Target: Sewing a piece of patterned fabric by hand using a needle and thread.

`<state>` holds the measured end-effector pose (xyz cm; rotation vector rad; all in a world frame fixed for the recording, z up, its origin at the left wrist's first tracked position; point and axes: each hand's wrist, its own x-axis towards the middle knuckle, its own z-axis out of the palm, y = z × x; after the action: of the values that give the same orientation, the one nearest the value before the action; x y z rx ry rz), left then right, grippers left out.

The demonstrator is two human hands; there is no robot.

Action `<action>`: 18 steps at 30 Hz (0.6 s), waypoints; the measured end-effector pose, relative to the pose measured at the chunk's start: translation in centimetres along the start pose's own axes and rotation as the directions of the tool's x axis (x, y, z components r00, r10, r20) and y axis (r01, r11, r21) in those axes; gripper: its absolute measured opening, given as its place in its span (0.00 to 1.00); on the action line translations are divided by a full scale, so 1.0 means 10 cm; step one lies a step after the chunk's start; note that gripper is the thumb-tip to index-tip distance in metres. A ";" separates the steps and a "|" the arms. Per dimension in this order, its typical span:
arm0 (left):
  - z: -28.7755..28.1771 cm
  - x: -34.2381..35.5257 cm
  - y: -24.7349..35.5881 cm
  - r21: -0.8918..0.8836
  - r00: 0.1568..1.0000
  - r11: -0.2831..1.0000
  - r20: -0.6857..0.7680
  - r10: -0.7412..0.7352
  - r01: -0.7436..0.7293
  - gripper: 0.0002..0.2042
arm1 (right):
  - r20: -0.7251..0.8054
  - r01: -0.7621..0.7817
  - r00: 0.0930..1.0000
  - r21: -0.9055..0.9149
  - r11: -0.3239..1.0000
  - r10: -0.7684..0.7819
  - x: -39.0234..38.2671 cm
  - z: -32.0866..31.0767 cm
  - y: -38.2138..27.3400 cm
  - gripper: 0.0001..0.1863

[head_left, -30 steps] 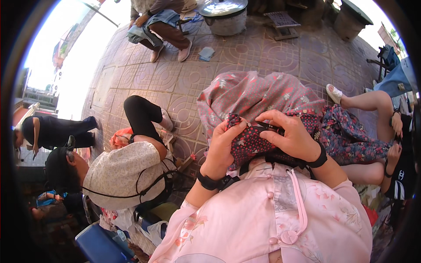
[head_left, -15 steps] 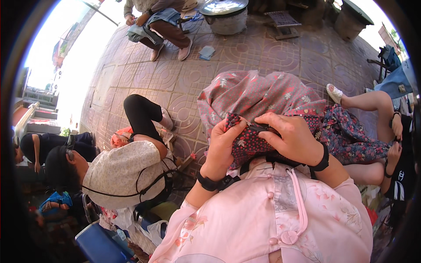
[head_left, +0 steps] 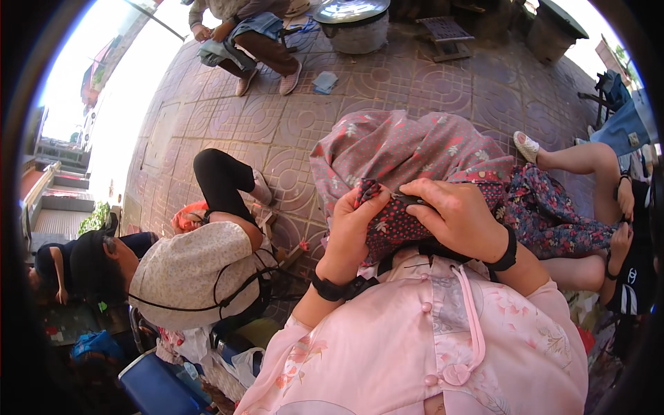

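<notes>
My left hand (head_left: pixel 354 225) pinches a bunched edge of dark floral fabric (head_left: pixel 387 232) with red dots between thumb and fingers. Close by on the right, my right hand (head_left: pixel 456 211) is closed on a small dark metal tool (head_left: pixel 409 199), perhaps thread snips; the fingers hide most of it. Its tip points at the pinched fabric edge. The cloth spreads over my lap, beside a grey-pink skirt or cloth (head_left: pixel 408 145) with red dots and pale leaves. Both my wrists wear black bands.
On my left sits a person in a pale patterned top (head_left: pixel 197 273), by a blue box (head_left: pixel 162 384). Another person on my right holds navy floral cloth (head_left: pixel 553 214). Across the paved floor (head_left: pixel 290 131) are a seated person, a large lidded pot (head_left: pixel 353 28) and a low stool (head_left: pixel 446 34).
My hands stay almost in place, with the tool shifted slightly between the right fingers. At the far left, the person in dark clothes has moved a little.
</notes>
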<state>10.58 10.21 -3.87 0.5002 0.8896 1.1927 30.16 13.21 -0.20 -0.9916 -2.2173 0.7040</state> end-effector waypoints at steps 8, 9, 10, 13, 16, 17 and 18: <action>0.00 0.00 -0.01 0.024 1.000 1.000 -0.008 0.010 -0.010 0.03 | 0.035 -0.032 0.999 0.036 0.999 0.031 0.00 -0.02 -0.01 0.13; 0.01 0.01 -0.01 0.024 1.000 1.000 -0.009 0.010 -0.010 0.03 | 0.035 -0.033 0.999 0.037 0.999 0.031 0.00 -0.02 0.00 0.13; 0.01 0.01 -0.01 0.032 1.000 0.999 -0.008 0.012 -0.012 0.03 | 0.032 -0.029 0.999 0.054 0.998 0.027 0.00 -0.02 0.00 0.13; 0.02 0.00 -0.01 0.039 1.000 0.999 -0.008 0.014 -0.013 0.03 | 0.028 -0.026 0.999 0.082 0.996 0.024 0.00 -0.02 0.01 0.12; -0.01 0.02 -0.03 0.024 1.000 1.000 0.002 0.007 -0.007 0.03 | 0.017 -0.026 1.000 0.112 0.993 0.025 0.01 -0.01 0.03 0.11; -0.02 0.02 -0.03 0.009 1.000 1.000 0.013 0.002 -0.002 0.03 | 0.006 -0.026 1.000 0.132 0.991 0.025 0.01 -0.01 0.03 0.10; -0.01 0.02 -0.03 0.009 1.000 1.000 0.013 0.002 -0.002 0.03 | 0.006 -0.025 1.000 0.132 0.991 0.025 0.01 -0.01 0.03 0.10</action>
<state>10.67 10.24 -4.25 0.5158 0.8838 1.1862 30.30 13.51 -0.33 -0.9538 -2.1349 0.8536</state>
